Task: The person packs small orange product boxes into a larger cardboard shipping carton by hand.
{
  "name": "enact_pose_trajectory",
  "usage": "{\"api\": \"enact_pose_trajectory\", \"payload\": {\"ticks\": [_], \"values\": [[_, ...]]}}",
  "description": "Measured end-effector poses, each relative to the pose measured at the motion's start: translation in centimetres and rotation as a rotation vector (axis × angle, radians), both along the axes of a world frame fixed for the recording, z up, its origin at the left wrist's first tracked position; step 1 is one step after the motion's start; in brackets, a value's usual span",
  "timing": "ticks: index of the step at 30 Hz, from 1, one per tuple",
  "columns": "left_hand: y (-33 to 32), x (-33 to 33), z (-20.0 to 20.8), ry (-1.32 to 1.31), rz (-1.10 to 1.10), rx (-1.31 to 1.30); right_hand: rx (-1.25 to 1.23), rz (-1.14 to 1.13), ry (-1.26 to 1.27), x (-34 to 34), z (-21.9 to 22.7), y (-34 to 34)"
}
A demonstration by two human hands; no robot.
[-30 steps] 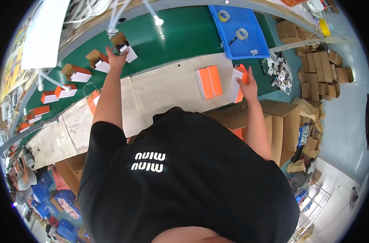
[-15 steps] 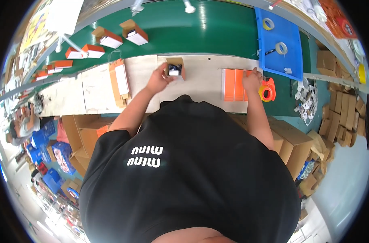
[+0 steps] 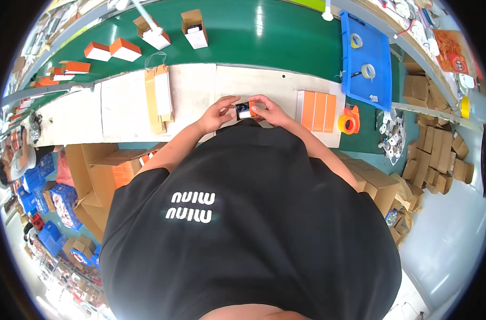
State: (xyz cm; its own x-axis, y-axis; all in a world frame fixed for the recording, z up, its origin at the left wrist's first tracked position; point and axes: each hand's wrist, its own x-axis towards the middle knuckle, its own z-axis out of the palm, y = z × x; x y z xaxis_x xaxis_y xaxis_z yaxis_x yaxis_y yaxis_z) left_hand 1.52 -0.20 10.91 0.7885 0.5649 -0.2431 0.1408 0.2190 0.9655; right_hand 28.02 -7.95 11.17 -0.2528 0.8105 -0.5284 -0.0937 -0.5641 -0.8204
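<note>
A small box (image 3: 245, 113) with orange on its right side and dark contents sits close in front of my chest. My right hand (image 3: 271, 113) grips its right side, thumb toward me and fingers over the far edge. To its left, my left hand (image 3: 217, 114) is curved with thumb and fingers apart, very near the box's left side; whether its fingertips touch the box is unclear. A row of closed orange boxes (image 3: 316, 111) stands to the right of my hands. Flat stacked cartons (image 3: 159, 100) lie to the left on the pale work surface (image 3: 192, 88).
An orange tape dispenser (image 3: 349, 120) stands right of the orange boxes. Beyond it, a blue tray (image 3: 368, 88) holds tape rolls. Several orange-and-white boxes (image 3: 125, 49) line the green conveyor (image 3: 253, 42), some with flaps up. Large cardboard cartons (image 3: 88, 176) stand below the bench at left.
My right hand has left the row of orange boxes and come to the small box. The box has moved nearer my chest, and my left hand has loosened from it.
</note>
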Motion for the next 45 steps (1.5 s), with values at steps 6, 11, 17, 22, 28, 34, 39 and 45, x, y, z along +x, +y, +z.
{"api": "enact_pose_trajectory", "payload": {"ticks": [6,11,17,22,28,34,39,45], "values": [[-1.7,1.8,-1.0,-0.081,0.138,0.058,-0.031,-0.039,-0.199,-0.9,-0.2,-1.5],[-1.0,2.2,0.2,-0.124,0.133,0.230,0.291,-0.249,-0.365,-3.2,1.9,-3.1],[0.0,0.9,0.4,-0.102,0.070,0.817,0.839,0.163,-0.926,-4.8,4.7,-4.3],[1.4,0.7,1.4,-0.216,-0.053,0.998,0.720,0.150,-1.099,-6.3,4.3,-5.4],[1.9,0.6,1.2,-0.210,-0.186,0.939,0.727,0.060,-1.292,-7.8,4.1,-6.3],[2.3,0.4,1.2,-0.183,-0.213,0.902,0.757,0.050,-1.352,-7.9,3.9,-5.9],[2.7,-0.2,1.3,-0.188,-0.274,0.929,0.723,0.065,-1.379,-8.6,3.8,-5.8],[3.1,-0.6,1.9,-0.086,-0.355,0.831,0.757,0.152,-1.561,-9.1,4.1,-5.9]]}}
